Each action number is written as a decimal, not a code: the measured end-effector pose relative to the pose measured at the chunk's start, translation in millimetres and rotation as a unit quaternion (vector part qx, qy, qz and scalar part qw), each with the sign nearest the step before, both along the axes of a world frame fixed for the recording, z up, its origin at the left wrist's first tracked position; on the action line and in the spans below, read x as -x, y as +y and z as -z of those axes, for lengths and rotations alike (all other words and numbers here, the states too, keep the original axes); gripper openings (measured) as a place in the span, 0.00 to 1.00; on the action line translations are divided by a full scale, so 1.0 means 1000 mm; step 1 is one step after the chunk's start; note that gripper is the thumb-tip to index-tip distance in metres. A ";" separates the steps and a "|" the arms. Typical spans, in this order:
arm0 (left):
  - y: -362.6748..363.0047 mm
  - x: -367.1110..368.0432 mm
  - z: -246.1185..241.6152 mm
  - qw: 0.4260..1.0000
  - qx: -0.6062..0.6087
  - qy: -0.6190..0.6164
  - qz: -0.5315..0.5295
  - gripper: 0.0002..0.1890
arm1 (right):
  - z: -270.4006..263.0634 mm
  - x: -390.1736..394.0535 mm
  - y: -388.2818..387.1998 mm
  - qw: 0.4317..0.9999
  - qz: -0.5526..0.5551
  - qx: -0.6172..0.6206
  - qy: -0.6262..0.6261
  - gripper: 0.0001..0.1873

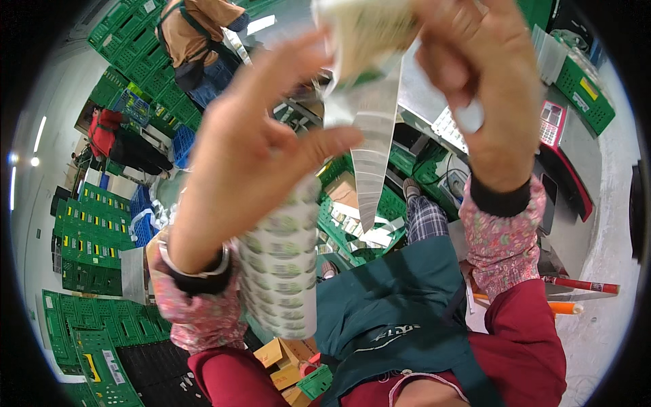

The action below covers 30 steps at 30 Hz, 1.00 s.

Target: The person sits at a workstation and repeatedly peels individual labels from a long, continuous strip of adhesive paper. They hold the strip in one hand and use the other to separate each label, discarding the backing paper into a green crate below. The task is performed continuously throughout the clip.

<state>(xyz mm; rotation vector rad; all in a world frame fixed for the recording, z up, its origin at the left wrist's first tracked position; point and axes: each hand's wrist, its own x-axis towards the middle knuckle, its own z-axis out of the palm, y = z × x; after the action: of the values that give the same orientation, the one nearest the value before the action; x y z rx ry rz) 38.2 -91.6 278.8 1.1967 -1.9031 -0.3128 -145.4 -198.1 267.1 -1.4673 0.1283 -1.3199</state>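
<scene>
A blurred, pale packet with green print is raised high before me. At its right edge the fingers of my right hand are closed on it. My left hand is at its left side, thumb and index finger spread apart; blur hides whether the fingertip touches the packet. Below the packet hangs a long, pale, tapering strip with cross lines. A wide band of printed labels hangs beside my left forearm. On my right wrist sits a round white sticker.
A green crate with cardboard and label strips stands on the floor. To the right are a red-edged keypad device and another green crate. Stacked green crates line the left. One person works ahead, another farther left.
</scene>
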 end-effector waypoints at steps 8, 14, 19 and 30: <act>-0.003 -0.015 -0.003 0.985 -0.128 0.098 0.054 0.19 | -0.086 0.042 0.016 0.972 -0.130 -0.021 -0.194 0.15; -0.019 0.026 0.047 0.919 -0.254 0.268 0.136 0.34 | -0.095 0.048 0.028 0.957 -0.170 -0.060 -0.229 0.13; 0.004 0.001 0.058 0.969 -0.243 0.030 -0.020 0.14 | -0.057 0.048 -0.007 0.984 -0.024 0.005 -0.176 0.12; 0.094 -0.021 0.102 0.921 -0.246 -0.262 -0.148 0.20 | 0.048 -0.027 -0.023 0.978 0.003 -0.192 -0.086 0.10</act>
<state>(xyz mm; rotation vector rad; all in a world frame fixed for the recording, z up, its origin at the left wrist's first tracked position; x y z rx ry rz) 58.8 2.3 177.1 2.0496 -2.1086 -0.3381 -118.8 -221.1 219.4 -1.0249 0.2599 -1.3351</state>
